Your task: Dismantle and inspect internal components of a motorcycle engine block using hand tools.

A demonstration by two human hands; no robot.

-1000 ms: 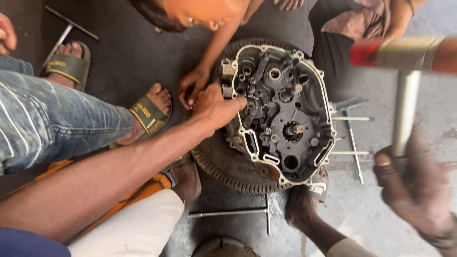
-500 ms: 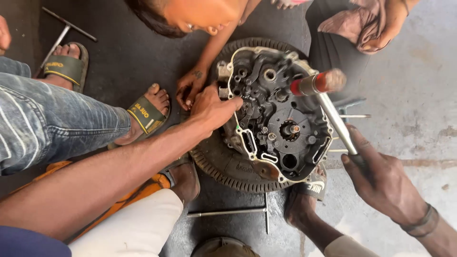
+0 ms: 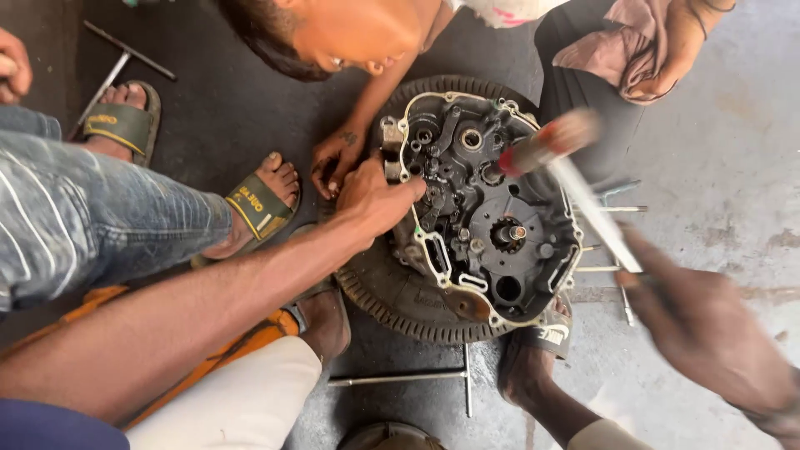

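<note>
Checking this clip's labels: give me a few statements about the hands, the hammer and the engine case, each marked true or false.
1. The right hand holds a hammer by its handle. True.
2. The hammer head is over the engine case. True.
3. The left hand is lifted clear of the engine case. False: it rests on the case's left edge.
4. The engine case lies on a tyre. True.
5. The engine case sits on a wooden workbench. False: it is down on the grey floor.
6. No other person's hand is near the case. False: another person's hand is at its left edge.
</note>
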